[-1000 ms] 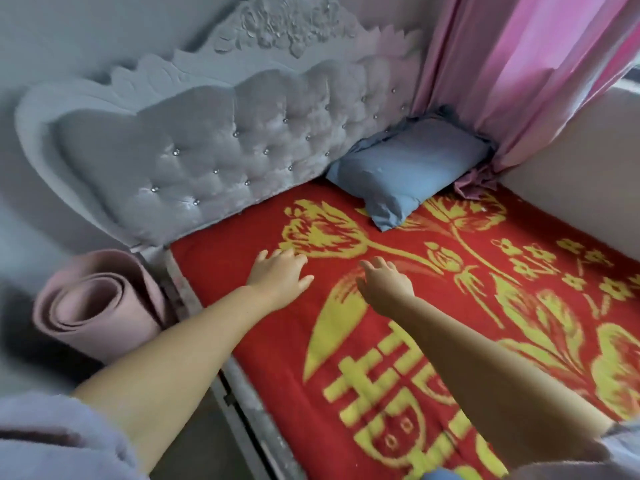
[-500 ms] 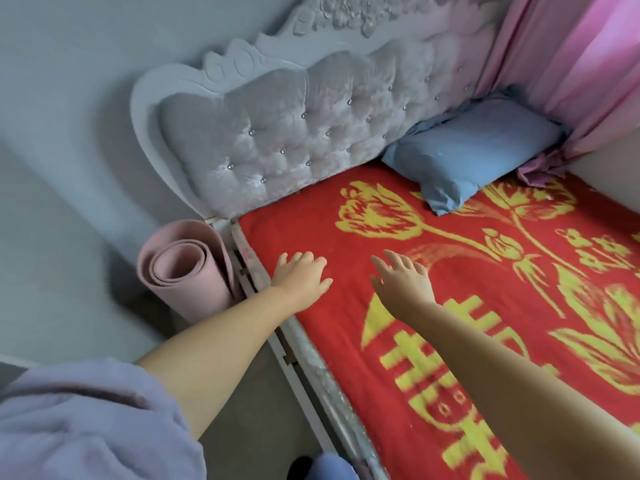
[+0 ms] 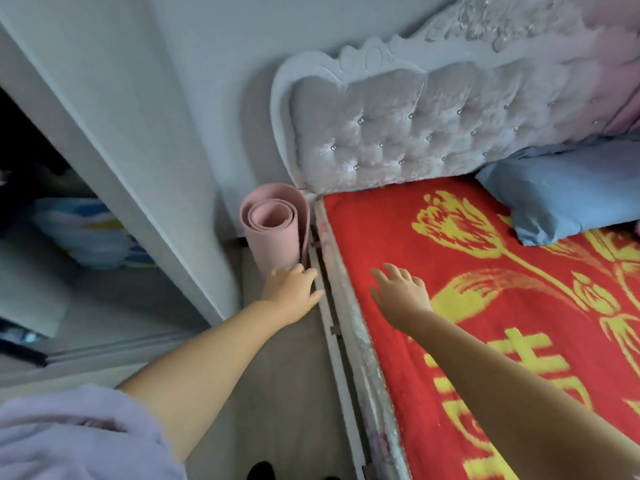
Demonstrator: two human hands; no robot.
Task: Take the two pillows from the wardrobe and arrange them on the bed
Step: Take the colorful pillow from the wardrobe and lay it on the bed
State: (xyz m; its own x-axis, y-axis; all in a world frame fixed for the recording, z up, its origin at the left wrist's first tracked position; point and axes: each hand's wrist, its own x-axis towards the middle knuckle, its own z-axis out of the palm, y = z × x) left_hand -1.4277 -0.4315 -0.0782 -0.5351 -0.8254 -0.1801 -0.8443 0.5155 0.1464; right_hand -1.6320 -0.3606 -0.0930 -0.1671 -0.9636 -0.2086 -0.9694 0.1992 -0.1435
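Note:
One blue pillow lies at the head of the bed, on the red and yellow blanket, against the tufted grey headboard. My left hand hangs empty over the floor beside the bed rail, fingers loosely apart. Over the blanket's left edge my right hand is spread and empty. At the far left the wardrobe stands open, with a blurred white and blue bundle on its shelf. No second pillow is clearly visible.
A rolled pink mat stands on the floor between the wardrobe's white side panel and the bed corner. The grey floor strip runs between wardrobe and bed. Pink curtain shows at top right.
The view has swung left, off the bed and toward the wardrobe. Both hands have moved left; my left hand has left the blanket and is now over the floor.

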